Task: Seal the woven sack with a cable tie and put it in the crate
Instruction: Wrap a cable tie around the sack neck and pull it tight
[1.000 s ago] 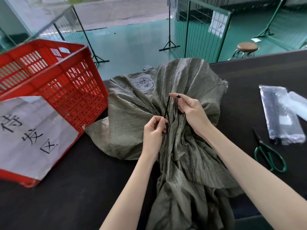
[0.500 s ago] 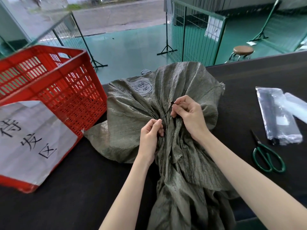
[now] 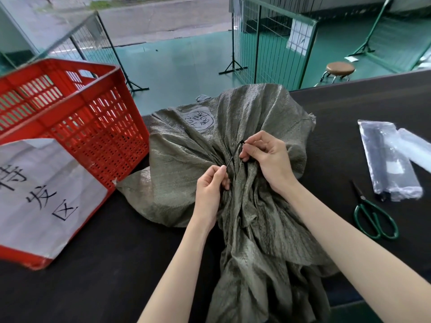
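A grey-green woven sack (image 3: 186, 173) lies on the black table, its neck bunched in the middle and its loose mouth trailing towards me. A thin black cable tie (image 3: 234, 155) runs around the bunched neck. My left hand (image 3: 211, 190) pinches the lower end of the tie at the gather. My right hand (image 3: 265, 157) pinches the upper end, with the tie's small head at its fingertips. The red plastic crate (image 3: 93, 127) stands to the left of the sack, with a white paper sign on its near side.
Green-handled scissors (image 3: 373, 215) lie on the table at the right. Behind them is a clear plastic bag of cable ties (image 3: 387, 159). Beyond the table's far edge are wire fence panels (image 3: 275, 43) and a round stool (image 3: 338, 69) on a green floor.
My right hand has come down closer to my left hand, so the stretch of tie between them is shorter. The camera has tilted slightly. The sack and crate stay put.
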`<control>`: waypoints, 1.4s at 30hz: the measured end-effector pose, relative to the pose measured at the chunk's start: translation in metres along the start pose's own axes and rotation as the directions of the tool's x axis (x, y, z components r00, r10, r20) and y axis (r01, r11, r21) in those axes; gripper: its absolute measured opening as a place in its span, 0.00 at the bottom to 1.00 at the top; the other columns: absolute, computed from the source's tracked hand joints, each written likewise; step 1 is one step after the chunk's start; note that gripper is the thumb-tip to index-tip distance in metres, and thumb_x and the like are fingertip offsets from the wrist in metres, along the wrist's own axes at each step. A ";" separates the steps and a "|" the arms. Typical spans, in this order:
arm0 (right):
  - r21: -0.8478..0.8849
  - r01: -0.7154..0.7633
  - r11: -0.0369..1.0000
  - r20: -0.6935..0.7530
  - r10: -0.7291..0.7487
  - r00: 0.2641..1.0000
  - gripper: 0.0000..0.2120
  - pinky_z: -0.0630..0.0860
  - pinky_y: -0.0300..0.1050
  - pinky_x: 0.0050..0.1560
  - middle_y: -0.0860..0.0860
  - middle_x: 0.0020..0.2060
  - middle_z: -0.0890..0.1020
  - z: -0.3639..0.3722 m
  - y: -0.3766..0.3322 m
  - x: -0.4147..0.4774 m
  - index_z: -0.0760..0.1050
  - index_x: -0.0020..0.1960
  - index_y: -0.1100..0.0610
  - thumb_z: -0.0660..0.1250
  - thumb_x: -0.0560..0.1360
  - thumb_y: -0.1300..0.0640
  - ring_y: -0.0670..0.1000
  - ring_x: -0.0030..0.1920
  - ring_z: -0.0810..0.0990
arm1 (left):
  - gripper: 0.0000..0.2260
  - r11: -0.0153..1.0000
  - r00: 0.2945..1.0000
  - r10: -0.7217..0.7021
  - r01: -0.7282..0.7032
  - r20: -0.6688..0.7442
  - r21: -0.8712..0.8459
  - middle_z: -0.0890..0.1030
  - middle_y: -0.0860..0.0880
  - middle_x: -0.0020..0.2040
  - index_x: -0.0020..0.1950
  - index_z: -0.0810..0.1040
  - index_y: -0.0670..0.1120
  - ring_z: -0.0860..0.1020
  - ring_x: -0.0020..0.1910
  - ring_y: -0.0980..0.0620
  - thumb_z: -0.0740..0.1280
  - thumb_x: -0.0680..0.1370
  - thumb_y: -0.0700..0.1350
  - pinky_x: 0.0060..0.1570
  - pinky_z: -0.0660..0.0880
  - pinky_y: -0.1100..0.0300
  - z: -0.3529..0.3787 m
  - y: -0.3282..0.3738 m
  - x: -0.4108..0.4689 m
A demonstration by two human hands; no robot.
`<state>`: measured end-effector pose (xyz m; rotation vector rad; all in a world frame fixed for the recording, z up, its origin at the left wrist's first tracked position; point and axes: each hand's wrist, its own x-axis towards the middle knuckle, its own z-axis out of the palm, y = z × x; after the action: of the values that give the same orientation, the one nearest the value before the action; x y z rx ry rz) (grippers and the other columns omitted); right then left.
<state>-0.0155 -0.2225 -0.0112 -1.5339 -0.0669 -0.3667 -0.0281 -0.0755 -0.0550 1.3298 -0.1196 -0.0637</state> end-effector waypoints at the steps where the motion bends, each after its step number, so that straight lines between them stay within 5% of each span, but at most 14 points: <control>1: 0.001 0.001 1.000 0.002 -0.001 1.000 0.09 0.76 0.41 0.38 0.56 0.31 0.80 0.000 0.000 0.000 0.74 0.39 0.56 0.67 0.73 0.68 0.49 0.31 0.78 | 0.15 1.000 1.000 0.002 -0.002 0.001 0.000 0.70 0.55 0.28 0.33 0.69 0.49 0.67 0.30 0.56 0.62 0.80 0.43 0.38 0.64 0.60 0.000 0.000 0.000; 42: 0.041 -0.013 0.999 0.115 0.008 0.993 0.08 0.77 0.37 0.37 0.49 0.28 0.82 -0.011 -0.008 -0.004 0.75 0.41 0.60 0.68 0.71 0.72 0.46 0.30 0.79 | 0.16 0.976 0.996 -0.092 0.087 -0.014 -0.201 0.63 0.55 0.26 0.33 0.64 0.47 0.63 0.25 0.58 0.57 0.81 0.37 0.29 0.61 0.64 0.000 0.002 0.010</control>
<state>-0.0231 -0.2323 -0.0054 -1.5123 -0.1563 -0.2669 -0.0186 -0.0757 -0.0529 1.1335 -0.0321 -0.1336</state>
